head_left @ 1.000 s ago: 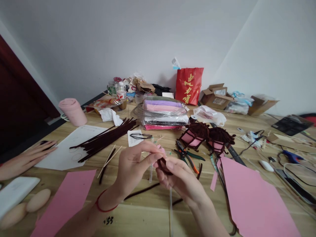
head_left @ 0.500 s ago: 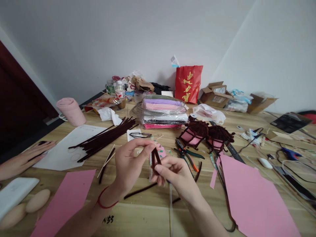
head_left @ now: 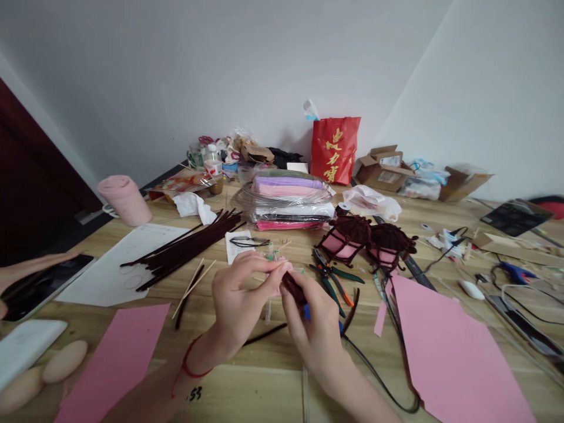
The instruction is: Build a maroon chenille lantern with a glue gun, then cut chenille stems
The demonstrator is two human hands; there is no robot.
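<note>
My left hand point(head_left: 241, 299), a red cord round its wrist, pinches the far end of a dark brown fuzzy pipe cleaner piece point(head_left: 292, 290). Around the near part of that piece, the fingers of my right hand point(head_left: 318, 320) are closed, hiding some of it. Both hands are raised over the table and nearly touch. Something blue point(head_left: 307, 312) with a black cord lies partly hidden under my right hand. Pliers point(head_left: 331, 276) with green and orange handles are beyond it. Two pink and brown lanterns point(head_left: 346, 241) made of pipe cleaners stand farther back.
Brown pipe cleaners point(head_left: 187, 249) lie in a bundle on white paper point(head_left: 103, 273). Pink sheets point(head_left: 453, 346) flank my hands. Packs of pipe cleaners point(head_left: 291, 202) and a red bag point(head_left: 335, 150) are behind. Another person's hand point(head_left: 30, 267) rests by a phone point(head_left: 53, 285) at left.
My hands have come closer together, and the brown piece has turned and is more covered by my right fingers. The other person's hand has shifted, leaving the phone in sight.
</note>
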